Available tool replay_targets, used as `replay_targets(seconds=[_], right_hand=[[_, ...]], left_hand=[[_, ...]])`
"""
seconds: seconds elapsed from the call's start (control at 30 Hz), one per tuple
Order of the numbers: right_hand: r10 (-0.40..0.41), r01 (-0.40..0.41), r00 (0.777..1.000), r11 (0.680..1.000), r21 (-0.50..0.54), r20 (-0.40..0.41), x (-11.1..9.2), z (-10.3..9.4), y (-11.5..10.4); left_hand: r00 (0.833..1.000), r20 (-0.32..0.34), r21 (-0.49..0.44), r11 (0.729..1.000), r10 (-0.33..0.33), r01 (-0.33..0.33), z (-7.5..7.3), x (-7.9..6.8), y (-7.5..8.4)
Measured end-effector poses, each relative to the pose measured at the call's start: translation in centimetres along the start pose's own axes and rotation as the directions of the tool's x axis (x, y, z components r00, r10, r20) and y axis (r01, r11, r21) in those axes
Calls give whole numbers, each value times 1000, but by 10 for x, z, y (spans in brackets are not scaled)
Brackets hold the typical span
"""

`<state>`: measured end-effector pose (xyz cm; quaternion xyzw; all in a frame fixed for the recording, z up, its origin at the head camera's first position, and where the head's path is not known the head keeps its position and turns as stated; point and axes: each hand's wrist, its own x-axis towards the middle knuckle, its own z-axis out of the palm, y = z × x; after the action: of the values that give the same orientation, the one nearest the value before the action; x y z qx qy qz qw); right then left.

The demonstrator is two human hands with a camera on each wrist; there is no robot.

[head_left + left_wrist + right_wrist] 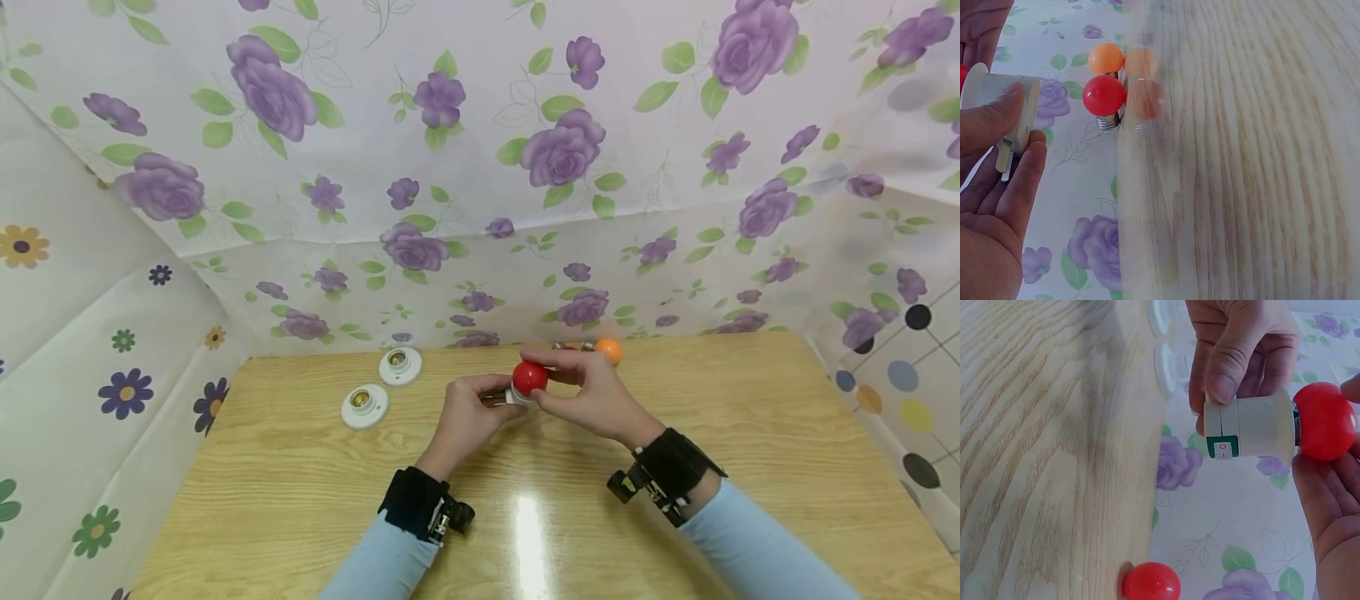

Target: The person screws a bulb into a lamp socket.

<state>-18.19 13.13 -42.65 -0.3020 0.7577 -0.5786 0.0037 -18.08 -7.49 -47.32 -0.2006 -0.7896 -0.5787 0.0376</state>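
My left hand [468, 417] grips a white plug-in lamp socket [1264, 425] by its body. Two flat metal prongs [1004, 159] stick out of the socket's back in the left wrist view, and a green-framed switch [1223, 447] shows on its side in the right wrist view. With thumb and fingers, my right hand [596, 400] pinches a round red bulb [1325, 422] at the socket's mouth. A dark strip of the bulb's base shows between globe and socket; the rest of the base is hidden inside. Both hands are over the back middle of the table.
Two round white lamp holders [365, 406] sit on the wooden table [285, 500] to the left. Behind my right hand lie an orange bulb [609, 350] and another red bulb [1104, 95], near the back edge. A flowered cloth [480, 275] hangs behind the table.
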Motion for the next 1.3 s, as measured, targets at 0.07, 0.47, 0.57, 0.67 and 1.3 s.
replay_targets(seconds=[0.07, 0.47, 0.57, 0.67, 1.3], right_hand=[[-2, 2, 1000, 1000, -2, -9, 0, 0, -6], [24, -23, 999, 1000, 17, -47, 2, 0, 3], [26, -25, 998, 1000, 6, -53, 2, 0, 5], [23, -24, 998, 1000, -6, -65, 2, 0, 5], [9, -10, 998, 1000, -17, -69, 1, 2, -27]], left_hand=[[1000, 0, -4, 1000, -1, 1, 0, 0, 1], [1000, 5, -20, 1000, -3, 3, -6, -3, 34], [1000, 7, -23, 1000, 0, 0, -7, -3, 41], [1000, 8, -25, 1000, 3, -3, -7, -3, 40], [1000, -4, -11, 1000, 14, -14, -3, -1, -3]])
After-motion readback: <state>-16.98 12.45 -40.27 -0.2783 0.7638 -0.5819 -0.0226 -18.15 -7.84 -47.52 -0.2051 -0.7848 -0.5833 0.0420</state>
